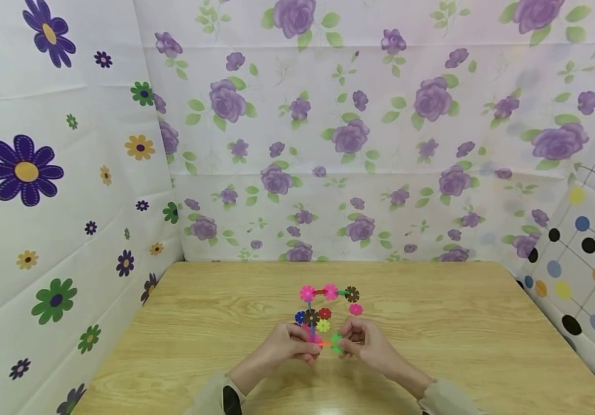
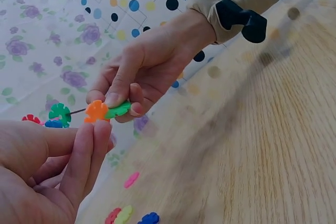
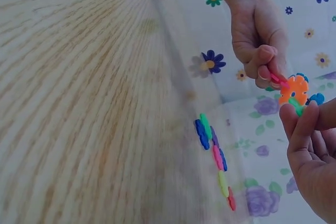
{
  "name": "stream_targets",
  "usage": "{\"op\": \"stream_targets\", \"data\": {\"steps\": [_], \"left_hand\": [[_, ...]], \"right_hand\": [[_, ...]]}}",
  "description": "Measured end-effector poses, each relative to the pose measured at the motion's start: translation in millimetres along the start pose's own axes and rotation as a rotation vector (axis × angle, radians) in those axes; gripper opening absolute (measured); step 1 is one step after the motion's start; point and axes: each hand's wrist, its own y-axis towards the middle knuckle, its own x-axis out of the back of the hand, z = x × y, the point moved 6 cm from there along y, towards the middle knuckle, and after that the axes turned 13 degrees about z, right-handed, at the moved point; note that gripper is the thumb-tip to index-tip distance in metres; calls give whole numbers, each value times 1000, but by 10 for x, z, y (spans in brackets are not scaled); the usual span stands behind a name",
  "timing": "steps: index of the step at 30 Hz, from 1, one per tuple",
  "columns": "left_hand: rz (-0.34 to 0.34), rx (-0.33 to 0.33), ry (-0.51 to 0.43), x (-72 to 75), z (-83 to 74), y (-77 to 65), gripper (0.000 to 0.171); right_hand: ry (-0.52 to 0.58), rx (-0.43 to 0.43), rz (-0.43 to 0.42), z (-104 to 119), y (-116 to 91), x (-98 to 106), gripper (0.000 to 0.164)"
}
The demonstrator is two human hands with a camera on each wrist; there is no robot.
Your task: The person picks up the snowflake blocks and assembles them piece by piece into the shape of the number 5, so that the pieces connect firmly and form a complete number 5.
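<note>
Both hands hold up a chain of slotted plastic snowflake discs in front of me. In the head view my left hand (image 1: pixel 288 344) pinches a pink disc (image 1: pixel 318 340) at the chain's lower corner. Facing it, my right hand (image 1: pixel 368 344) pinches a green disc (image 1: pixel 337 342) between thumb and fingers. An orange disc (image 2: pixel 96 110) sits edge-on to that green disc, between the two hands. From the left hand's side the chain runs up to a pink disc (image 1: pixel 307 293), then across to a brown disc (image 1: pixel 352 294). Fingers partly hide the lower discs.
Loose discs lie on the wooden table (image 1: pixel 432 323) just beyond the hands: a pink one (image 1: pixel 356 309), a red one (image 1: pixel 325 313), a yellow one (image 1: pixel 323 325) and a blue one (image 1: pixel 300 317), among several. Patterned cloth walls (image 1: pixel 349 138) stand behind and at both sides.
</note>
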Motion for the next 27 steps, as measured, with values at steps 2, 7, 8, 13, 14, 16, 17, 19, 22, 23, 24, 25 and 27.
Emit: {"op": "stream_targets", "data": {"steps": [2,7,8,13,14,16,17,19,22,23,24,25,27], "left_hand": [[-1,-4,3,0,-6,8,12],[-6,-4,-6,11,23,33,13],[-6,-5,-9,13,32,39,13],[26,-15,-4,14,71,64,16],[35,-14,-3,13,78,66,18],[49,-6,-1,15,88,69,26],[54,-3,3,16,90,67,33],[65,3,5,18,97,65,45],[89,5,-3,15,103,60,57],[94,6,-3,14,105,56,59],[94,12,7,19,105,50,63],[92,17,21,27,105,44,66],[81,30,52,48,99,25,74]], "right_hand": [[3,-8,-15,3,-3,7,18],[-12,-30,-51,-20,-7,27,20],[-14,-36,-56,-31,-6,30,20],[-22,-48,-67,-60,-10,41,21],[-21,-48,-69,-63,-10,43,21],[-16,-47,-71,-66,-9,47,21],[-13,-47,-71,-66,-8,49,21],[-3,-52,-71,-68,-7,49,22],[8,-60,-59,-73,-6,46,23],[9,-61,-54,-72,-4,45,23],[7,-56,-50,-68,-2,47,24],[3,-49,-45,-62,1,49,24],[-7,-32,-39,-44,5,58,24]]}}
